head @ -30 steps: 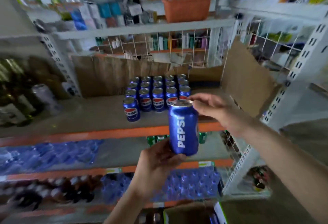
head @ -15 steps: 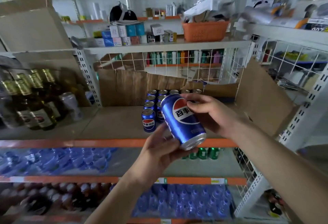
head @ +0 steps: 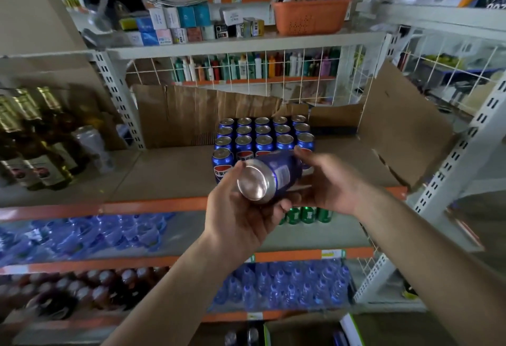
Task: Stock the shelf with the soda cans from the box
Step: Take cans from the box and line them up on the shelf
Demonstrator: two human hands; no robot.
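A blue Pepsi can [head: 276,175] lies tipped on its side in the air before the shelf, its shiny bottom facing me. My left hand [head: 241,214] cups it from below with thumb and fingers curled round the bottom end. My right hand [head: 325,184] grips its far end from the right. Behind it, several blue cans [head: 262,137] stand in rows on the grey shelf board [head: 169,173] with the orange front edge. The open cardboard box [head: 304,332] is partly visible at the bottom edge, below my arms.
Dark glass bottles [head: 35,148] and a silver can [head: 90,140] stand at the shelf's left. Cardboard sheets [head: 405,126] line the back and right. Green cans [head: 309,214] and water bottle packs [head: 82,236] fill lower shelves. An orange basket [head: 309,16] sits above.
The can has turned from upright to lying on its side, bottom towards me. Both hands rose with it toward the shelf, and my view has lifted.
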